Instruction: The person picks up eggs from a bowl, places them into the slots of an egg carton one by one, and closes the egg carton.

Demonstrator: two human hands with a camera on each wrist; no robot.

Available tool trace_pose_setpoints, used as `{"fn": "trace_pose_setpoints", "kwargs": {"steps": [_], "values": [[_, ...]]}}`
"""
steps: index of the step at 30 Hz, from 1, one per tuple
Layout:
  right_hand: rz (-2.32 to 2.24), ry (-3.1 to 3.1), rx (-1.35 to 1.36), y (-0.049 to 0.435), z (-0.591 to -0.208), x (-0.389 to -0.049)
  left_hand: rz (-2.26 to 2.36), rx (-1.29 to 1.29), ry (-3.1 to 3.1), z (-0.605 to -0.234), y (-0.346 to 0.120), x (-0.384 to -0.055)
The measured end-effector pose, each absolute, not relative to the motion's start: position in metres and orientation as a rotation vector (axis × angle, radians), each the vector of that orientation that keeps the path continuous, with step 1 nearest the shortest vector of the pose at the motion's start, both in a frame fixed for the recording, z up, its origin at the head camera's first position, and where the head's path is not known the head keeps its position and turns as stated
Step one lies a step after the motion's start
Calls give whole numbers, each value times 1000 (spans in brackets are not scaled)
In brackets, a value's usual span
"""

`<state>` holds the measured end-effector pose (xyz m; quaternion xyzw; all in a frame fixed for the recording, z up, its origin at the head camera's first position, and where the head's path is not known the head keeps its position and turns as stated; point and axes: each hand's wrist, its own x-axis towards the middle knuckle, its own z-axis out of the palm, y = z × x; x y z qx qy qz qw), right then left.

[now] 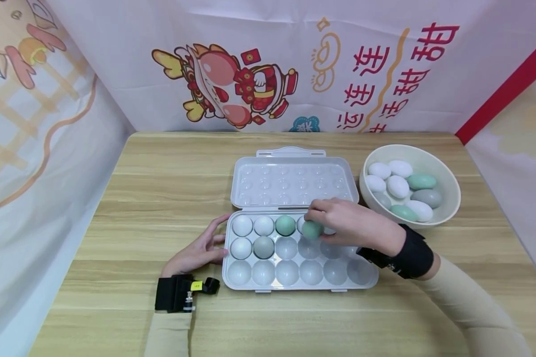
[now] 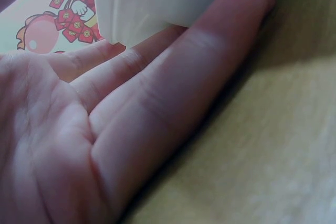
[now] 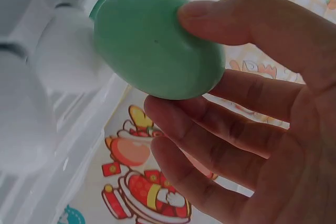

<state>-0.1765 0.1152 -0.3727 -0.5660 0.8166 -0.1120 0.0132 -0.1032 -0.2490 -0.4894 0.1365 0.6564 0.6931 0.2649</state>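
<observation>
My right hand (image 1: pixel 355 224) pinches a green egg (image 3: pixel 157 43) between thumb and fingers, over the back rows of a white plastic egg box (image 1: pixel 295 286). The left hand (image 1: pixel 201 250) rests against the box's left side, its fairly straight fingers (image 2: pixel 173 87) touching the wall. White eggs (image 1: pixel 242 225), a green egg (image 1: pixel 285 225) and a whitish egg partly behind the held one sit in the back row. In the middle row are a white egg (image 1: pixel 241 248) and a grey egg (image 1: pixel 264 247). My right hand hides some cups at the right.
Behind the box lies its open lid (image 1: pixel 295 202), flat on the wooden table (image 1: pixel 161 188). A cream bowl (image 1: pixel 451 198) with several white, green and grey eggs stands at the back right. Printed cloth (image 1: pixel 116 39) hangs behind the table.
</observation>
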Motion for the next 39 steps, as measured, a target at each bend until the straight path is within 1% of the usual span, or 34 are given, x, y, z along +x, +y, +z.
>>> {"fn": "trace_pose_setpoints", "kwargs": {"steps": [5,21,29,39], "values": [[-300,2510,-1773,103,-378,-173,1878,378,1766,-490,-250,-104],[-59,2437,-2026,66,-398,-167,1859,388,1797,-491,-250,-104],[-15,2449,-2003,59,-406,-163,1867,385,1794,-492,-250,-105],[-59,2495,-1974,66,-408,-161,1860,378,1806,-493,-251,-105]]}}
